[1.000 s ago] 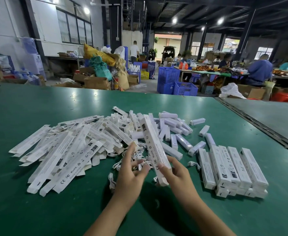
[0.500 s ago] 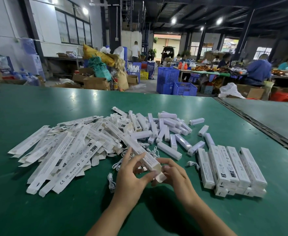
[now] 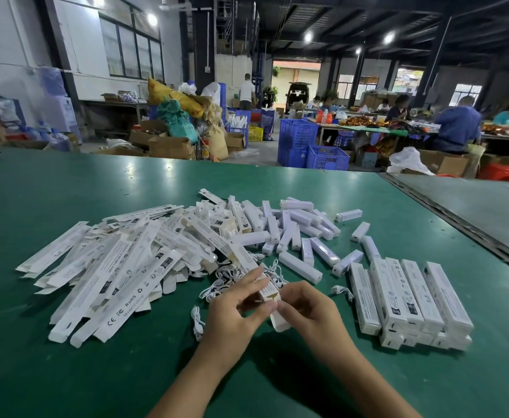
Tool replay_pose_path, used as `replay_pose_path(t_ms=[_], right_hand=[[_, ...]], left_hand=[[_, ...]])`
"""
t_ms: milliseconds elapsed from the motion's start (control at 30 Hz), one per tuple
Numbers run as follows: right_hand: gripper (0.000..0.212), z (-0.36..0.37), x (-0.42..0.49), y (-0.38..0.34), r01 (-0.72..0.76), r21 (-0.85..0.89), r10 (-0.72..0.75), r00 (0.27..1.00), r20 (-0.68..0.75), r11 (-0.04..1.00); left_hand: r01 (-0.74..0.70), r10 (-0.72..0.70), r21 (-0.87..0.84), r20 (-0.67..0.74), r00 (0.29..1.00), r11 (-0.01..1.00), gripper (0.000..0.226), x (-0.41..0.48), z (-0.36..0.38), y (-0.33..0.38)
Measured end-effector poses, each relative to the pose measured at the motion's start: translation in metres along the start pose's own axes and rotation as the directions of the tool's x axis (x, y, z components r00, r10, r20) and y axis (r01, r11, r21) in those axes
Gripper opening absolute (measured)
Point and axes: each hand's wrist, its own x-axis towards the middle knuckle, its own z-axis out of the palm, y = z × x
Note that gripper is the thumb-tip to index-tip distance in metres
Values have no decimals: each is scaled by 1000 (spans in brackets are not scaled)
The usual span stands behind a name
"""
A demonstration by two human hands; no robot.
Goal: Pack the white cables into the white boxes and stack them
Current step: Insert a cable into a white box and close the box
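pinching the near end of a white box (image 3: 268,288) with my left hand (image 3: 234,312) and right hand (image 3: 308,309)

Green tabletop (image 3: 66,372). Heap of flat unfolded white boxes (image 3: 111,267) at 9 o'clock, printed sides up. Short white bars (image 3: 295,227) piled loose at 12, a few strays toward 2. Tangle of white cables (image 3: 226,282) at centre, single cable (image 3: 196,322) toward 6. Closed white boxes (image 3: 413,300) stacked side by side at 3, two layers.
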Motion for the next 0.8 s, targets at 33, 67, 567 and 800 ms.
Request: replay_pose_path(t_ms=[33, 67, 567, 800], right_hand=[[8, -1, -1, 0, 7, -13, -7, 1000, -4, 1000], [8, -1, -1, 0, 19, -33, -19, 1000, -5, 999], [13, -2, 1, -5, 389, -323, -375, 921, 107, 863], [18, -1, 0, -5, 378, -305, -376, 924, 68, 874]], left_hand=[[0, 0, 8, 6, 1000, 1000, 38, 0, 0, 0], [-1, 0, 14, 10, 1000, 1000, 38, 0, -1, 0], [1, -3, -40, -56, 998, 999, 19, -2, -2, 8], [14, -16, -67, -41, 999, 998, 20, -2, 0, 7]])
